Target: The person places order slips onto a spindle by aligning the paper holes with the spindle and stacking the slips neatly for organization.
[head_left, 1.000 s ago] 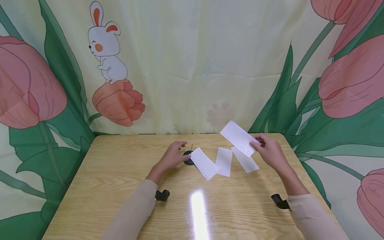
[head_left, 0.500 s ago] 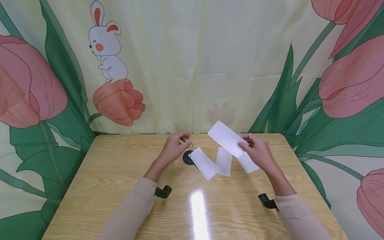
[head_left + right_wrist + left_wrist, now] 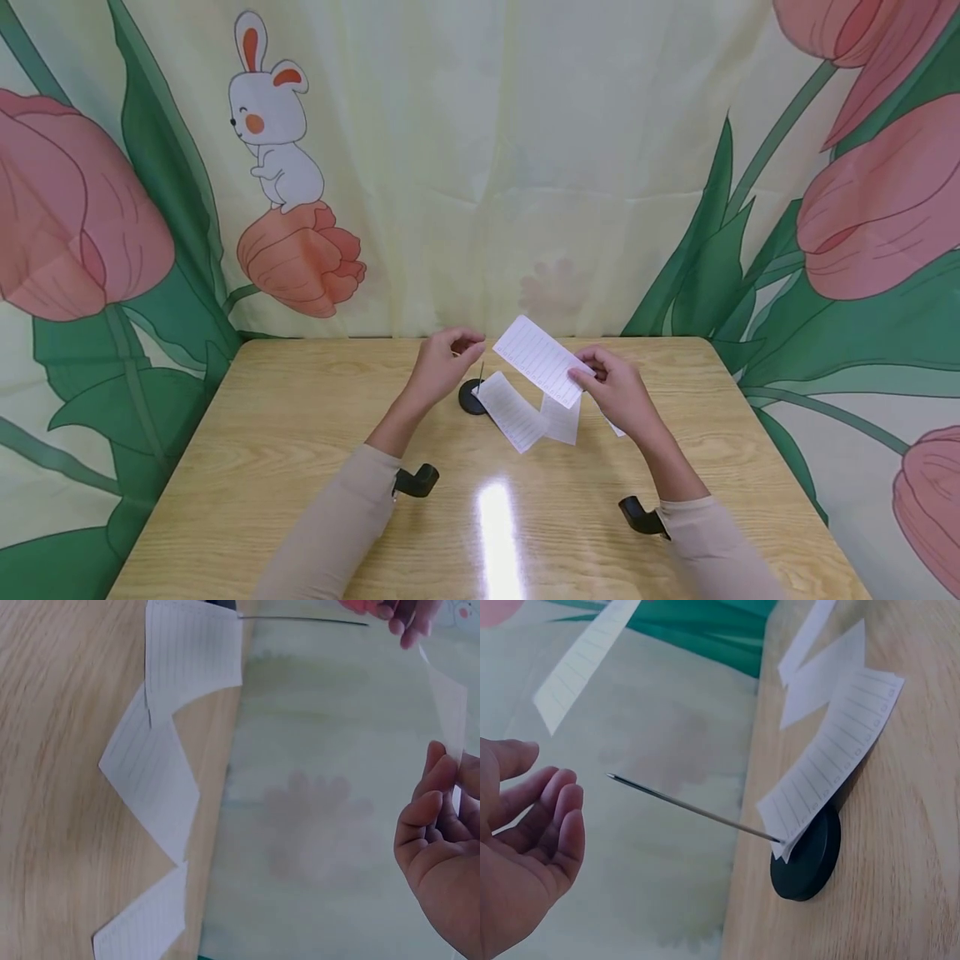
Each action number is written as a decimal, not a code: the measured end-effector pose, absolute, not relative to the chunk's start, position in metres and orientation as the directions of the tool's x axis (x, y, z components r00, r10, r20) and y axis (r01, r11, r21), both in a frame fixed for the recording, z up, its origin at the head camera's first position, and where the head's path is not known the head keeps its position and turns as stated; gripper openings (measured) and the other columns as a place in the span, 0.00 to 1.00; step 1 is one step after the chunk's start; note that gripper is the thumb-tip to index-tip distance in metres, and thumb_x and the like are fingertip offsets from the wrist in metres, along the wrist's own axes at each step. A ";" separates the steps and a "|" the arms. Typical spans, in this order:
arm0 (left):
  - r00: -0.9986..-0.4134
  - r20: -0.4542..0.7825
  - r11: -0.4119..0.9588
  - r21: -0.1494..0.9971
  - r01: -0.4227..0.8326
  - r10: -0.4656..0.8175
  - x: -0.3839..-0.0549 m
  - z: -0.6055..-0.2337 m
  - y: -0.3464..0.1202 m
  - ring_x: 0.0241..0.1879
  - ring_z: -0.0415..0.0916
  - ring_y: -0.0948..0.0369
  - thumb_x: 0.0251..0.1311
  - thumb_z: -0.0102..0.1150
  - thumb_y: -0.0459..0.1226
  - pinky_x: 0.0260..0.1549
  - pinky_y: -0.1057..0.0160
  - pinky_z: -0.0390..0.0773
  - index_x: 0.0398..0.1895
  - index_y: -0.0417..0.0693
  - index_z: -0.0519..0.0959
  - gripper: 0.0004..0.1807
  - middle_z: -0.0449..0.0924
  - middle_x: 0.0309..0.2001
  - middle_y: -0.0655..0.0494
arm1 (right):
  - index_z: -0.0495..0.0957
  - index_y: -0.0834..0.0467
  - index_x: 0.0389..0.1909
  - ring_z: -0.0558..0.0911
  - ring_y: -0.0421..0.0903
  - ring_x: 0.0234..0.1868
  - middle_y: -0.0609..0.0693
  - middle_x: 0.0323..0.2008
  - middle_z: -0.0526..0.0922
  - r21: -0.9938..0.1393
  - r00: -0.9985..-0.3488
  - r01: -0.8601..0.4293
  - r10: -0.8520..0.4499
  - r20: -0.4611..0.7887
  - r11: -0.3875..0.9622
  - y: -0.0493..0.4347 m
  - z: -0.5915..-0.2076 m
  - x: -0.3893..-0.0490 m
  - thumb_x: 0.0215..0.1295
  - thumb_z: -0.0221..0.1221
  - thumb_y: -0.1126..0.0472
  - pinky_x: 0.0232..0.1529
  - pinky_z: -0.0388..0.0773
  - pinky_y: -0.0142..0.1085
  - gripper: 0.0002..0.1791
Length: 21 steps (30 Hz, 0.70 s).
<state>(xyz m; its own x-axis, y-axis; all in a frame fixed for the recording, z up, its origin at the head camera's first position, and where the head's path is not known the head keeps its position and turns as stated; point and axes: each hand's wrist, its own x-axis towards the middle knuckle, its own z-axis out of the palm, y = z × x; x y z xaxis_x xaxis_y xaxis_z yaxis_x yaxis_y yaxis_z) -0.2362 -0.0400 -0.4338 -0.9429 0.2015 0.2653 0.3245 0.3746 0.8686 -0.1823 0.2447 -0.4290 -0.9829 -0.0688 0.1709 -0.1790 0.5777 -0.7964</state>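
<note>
A lined paper slip (image 3: 534,357) is pinched at its right end between the thumb and fingers of my right hand (image 3: 618,392), held above the table. Its far end comes close to my left hand (image 3: 444,364), whose loosely bent fingers hold nothing. Just below the left hand stands a bill spike with a round black base (image 3: 470,400). In the left wrist view its bare metal needle (image 3: 697,808) rises from a lined slip (image 3: 829,761) pierced at one corner and lying low against the base. The right wrist view shows the held slip (image 3: 452,705) nearly edge-on.
Two more lined slips lie on the wooden table (image 3: 315,442): one (image 3: 562,419) overlaps the pierced slip, and the other (image 3: 615,427) is mostly hidden by my right hand. Behind the table's back edge hangs a printed curtain (image 3: 450,208). Black wrist cameras (image 3: 418,481) stick out from both sleeves.
My right hand has carried the lined slip leftward, over the slips on the table and close to the left hand. The left hand has risen slightly and shifted right, above the bill spike.
</note>
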 end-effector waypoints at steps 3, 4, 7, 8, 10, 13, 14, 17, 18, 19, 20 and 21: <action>-0.944 0.256 0.372 0.872 0.318 0.208 -0.236 -0.433 -0.038 0.39 0.81 0.57 0.69 0.65 0.36 0.36 0.65 0.80 0.47 0.40 0.87 0.09 0.87 0.39 0.50 | 0.79 0.66 0.52 0.83 0.47 0.37 0.61 0.43 0.87 -0.809 -0.986 -0.167 -0.071 0.154 0.564 0.240 -0.431 -0.181 0.72 0.63 0.65 0.36 0.81 0.32 0.12; -0.945 0.251 0.369 0.875 0.314 0.211 -0.236 -0.433 -0.038 0.39 0.81 0.57 0.69 0.65 0.36 0.36 0.65 0.80 0.46 0.40 0.87 0.09 0.87 0.40 0.49 | 0.79 0.66 0.52 0.83 0.47 0.37 0.60 0.43 0.87 -0.810 -0.986 -0.166 -0.073 0.151 0.562 0.239 -0.432 -0.181 0.73 0.63 0.64 0.36 0.81 0.32 0.12; -0.947 0.230 0.357 0.885 0.299 0.223 -0.235 -0.432 -0.036 0.38 0.81 0.57 0.68 0.65 0.35 0.36 0.65 0.80 0.46 0.41 0.87 0.08 0.88 0.41 0.49 | 0.80 0.66 0.51 0.83 0.47 0.36 0.60 0.42 0.87 -0.818 -0.985 -0.171 -0.078 0.154 0.550 0.236 -0.433 -0.180 0.72 0.63 0.65 0.36 0.81 0.31 0.11; -0.949 0.222 0.352 0.890 0.291 0.225 -0.235 -0.432 -0.036 0.38 0.81 0.58 0.68 0.65 0.35 0.36 0.65 0.81 0.45 0.41 0.87 0.08 0.88 0.42 0.49 | 0.80 0.66 0.51 0.83 0.46 0.36 0.60 0.42 0.87 -0.819 -0.985 -0.172 -0.080 0.153 0.548 0.235 -0.434 -0.180 0.72 0.63 0.65 0.36 0.81 0.31 0.11; -0.951 0.208 0.347 0.895 0.280 0.229 -0.235 -0.432 -0.036 0.36 0.81 0.58 0.68 0.65 0.34 0.34 0.66 0.81 0.44 0.40 0.87 0.07 0.88 0.42 0.48 | 0.80 0.66 0.51 0.83 0.46 0.35 0.60 0.41 0.87 -0.822 -0.985 -0.173 -0.086 0.150 0.543 0.233 -0.436 -0.181 0.72 0.63 0.65 0.35 0.80 0.30 0.11; -0.951 0.203 0.348 0.896 0.277 0.235 -0.236 -0.433 -0.036 0.35 0.81 0.60 0.67 0.65 0.32 0.33 0.68 0.80 0.43 0.39 0.87 0.06 0.88 0.41 0.47 | 0.80 0.65 0.51 0.83 0.45 0.35 0.59 0.41 0.87 -0.826 -0.986 -0.168 -0.091 0.142 0.538 0.230 -0.438 -0.182 0.72 0.63 0.65 0.35 0.81 0.31 0.11; -0.951 0.203 0.350 0.895 0.277 0.234 -0.237 -0.434 -0.035 0.34 0.80 0.60 0.67 0.65 0.32 0.32 0.68 0.80 0.42 0.38 0.87 0.05 0.88 0.40 0.47 | 0.80 0.65 0.51 0.84 0.45 0.35 0.59 0.41 0.87 -0.828 -0.986 -0.165 -0.090 0.139 0.537 0.230 -0.439 -0.183 0.72 0.63 0.65 0.35 0.81 0.31 0.11; -0.952 0.202 0.367 0.888 0.277 0.229 -0.239 -0.436 -0.035 0.33 0.80 0.61 0.67 0.66 0.31 0.31 0.69 0.78 0.40 0.39 0.87 0.04 0.87 0.36 0.48 | 0.80 0.65 0.51 0.84 0.45 0.35 0.58 0.41 0.87 -0.825 -0.987 -0.159 -0.081 0.137 0.543 0.229 -0.443 -0.185 0.72 0.63 0.64 0.34 0.81 0.31 0.11; -0.954 0.197 0.372 0.888 0.271 0.227 -0.240 -0.436 -0.035 0.33 0.79 0.61 0.67 0.66 0.32 0.30 0.68 0.77 0.39 0.40 0.87 0.04 0.87 0.35 0.49 | 0.80 0.64 0.51 0.84 0.45 0.35 0.58 0.40 0.87 -0.826 -0.988 -0.155 -0.075 0.136 0.542 0.229 -0.444 -0.186 0.72 0.63 0.64 0.34 0.80 0.31 0.11; -0.955 0.192 0.376 0.887 0.267 0.226 -0.240 -0.437 -0.035 0.32 0.79 0.61 0.67 0.66 0.32 0.30 0.68 0.77 0.39 0.40 0.87 0.04 0.86 0.34 0.50 | 0.80 0.64 0.51 0.83 0.45 0.35 0.58 0.40 0.87 -0.825 -0.988 -0.152 -0.071 0.136 0.544 0.228 -0.446 -0.187 0.72 0.63 0.64 0.34 0.80 0.31 0.11; -0.956 0.186 0.379 0.887 0.263 0.226 -0.241 -0.438 -0.035 0.32 0.79 0.61 0.67 0.66 0.32 0.30 0.68 0.77 0.38 0.41 0.87 0.04 0.86 0.34 0.50 | 0.80 0.64 0.51 0.83 0.44 0.35 0.58 0.40 0.87 -0.825 -0.989 -0.150 -0.067 0.136 0.545 0.228 -0.448 -0.187 0.72 0.64 0.64 0.34 0.80 0.30 0.11; -0.956 0.183 0.381 0.887 0.260 0.228 -0.242 -0.439 -0.035 0.32 0.79 0.61 0.67 0.65 0.32 0.30 0.68 0.77 0.38 0.41 0.87 0.04 0.86 0.33 0.50 | 0.79 0.64 0.51 0.83 0.44 0.35 0.57 0.40 0.87 -0.823 -0.988 -0.149 -0.063 0.138 0.548 0.228 -0.450 -0.187 0.72 0.64 0.64 0.34 0.79 0.30 0.12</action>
<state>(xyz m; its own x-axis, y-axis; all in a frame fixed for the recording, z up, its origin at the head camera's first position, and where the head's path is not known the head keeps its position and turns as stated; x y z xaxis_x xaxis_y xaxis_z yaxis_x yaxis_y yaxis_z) -0.2416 -0.0355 -0.4390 -0.9564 0.2277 0.1829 0.2604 0.3810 0.8871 -0.1874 0.2275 -0.4496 -0.9885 -0.0629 0.1376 -0.1495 0.5478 -0.8232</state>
